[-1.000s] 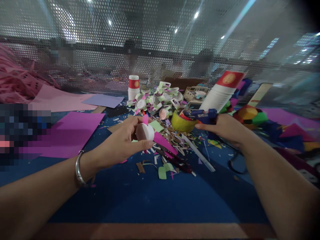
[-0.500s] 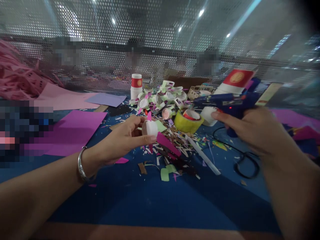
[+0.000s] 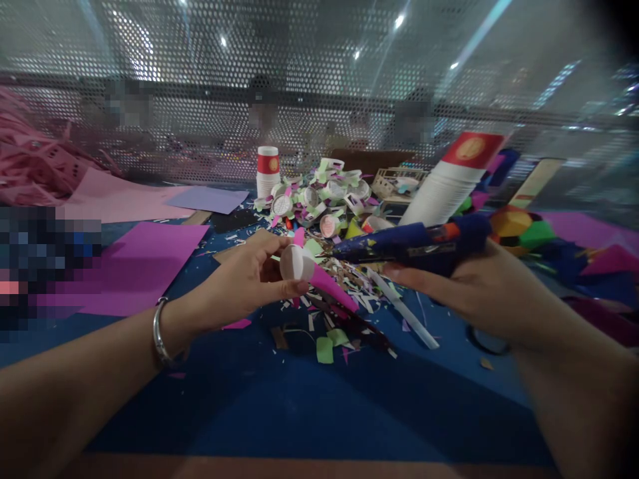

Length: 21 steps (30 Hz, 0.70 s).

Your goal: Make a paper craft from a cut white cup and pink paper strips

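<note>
Between thumb and fingers, my left hand [image 3: 249,271] grips a small white paper cup piece [image 3: 295,263] with magenta paper tabs sticking out of it. A dark blue glue gun [image 3: 399,246] is in my right hand [image 3: 479,283], its nozzle pointing left close to the cup piece. Whether the tip touches the piece I cannot tell. Under both hands lies a heap of paper scraps [image 3: 329,336]. Just beyond, similar white cup pieces with green and magenta tabs form a pile [image 3: 329,193]. A clear glue stick [image 3: 404,309] lies below the gun.
Stacked paper cups [image 3: 268,173] stand at the back, and a leaning cup stack [image 3: 444,186] is at the right. Magenta sheets [image 3: 144,266] and a lilac sheet [image 3: 207,198] lie left. Pink shredded paper [image 3: 40,153] sits far left, before a perforated metal screen [image 3: 200,120].
My right hand has brought the glue gun left and down, from beside the leaning cups to the cup piece. My left hand has turned the piece slightly, still holding it.
</note>
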### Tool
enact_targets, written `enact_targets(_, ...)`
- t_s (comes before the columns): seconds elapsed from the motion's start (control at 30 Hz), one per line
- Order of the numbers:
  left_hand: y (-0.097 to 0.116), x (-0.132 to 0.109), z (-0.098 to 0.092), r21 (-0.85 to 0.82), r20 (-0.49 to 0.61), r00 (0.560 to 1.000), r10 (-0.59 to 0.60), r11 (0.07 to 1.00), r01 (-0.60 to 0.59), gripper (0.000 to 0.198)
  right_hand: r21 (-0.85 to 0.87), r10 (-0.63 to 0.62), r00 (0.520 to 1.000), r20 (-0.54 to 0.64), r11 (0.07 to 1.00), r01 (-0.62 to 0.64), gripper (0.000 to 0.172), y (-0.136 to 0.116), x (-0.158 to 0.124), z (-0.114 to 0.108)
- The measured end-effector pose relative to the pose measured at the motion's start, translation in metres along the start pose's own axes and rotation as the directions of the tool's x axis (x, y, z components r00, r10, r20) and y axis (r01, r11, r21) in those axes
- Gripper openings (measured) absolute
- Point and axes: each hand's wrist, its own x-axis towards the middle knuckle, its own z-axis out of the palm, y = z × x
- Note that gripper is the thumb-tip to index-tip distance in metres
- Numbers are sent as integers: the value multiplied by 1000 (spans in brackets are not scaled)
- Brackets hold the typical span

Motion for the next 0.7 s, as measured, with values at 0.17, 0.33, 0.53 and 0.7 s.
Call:
enact_targets(0.17, 1, -1, 0, 29, 12, 1000, -5, 1000, 4, 46, 21, -16, 999, 38, 1000, 15, 29, -2, -1, 1)
enact_targets(0.33, -2, -1, -1, 51, 27, 1000, 4, 999, -5, 52, 7, -112, 994, 8, 994, 112, 31, -7, 1, 3)
enact_targets(0.53, -8, 1, -3, 71, 65, 997, 36, 997, -41, 48, -54, -193, 980, -49, 980, 191, 31, 1, 0, 7)
enact_targets(0.7, -11, 2, -4, 79, 60, 998, 22, 997, -27, 52, -28, -158, 986, -45, 987, 157, 27, 0, -2, 7)
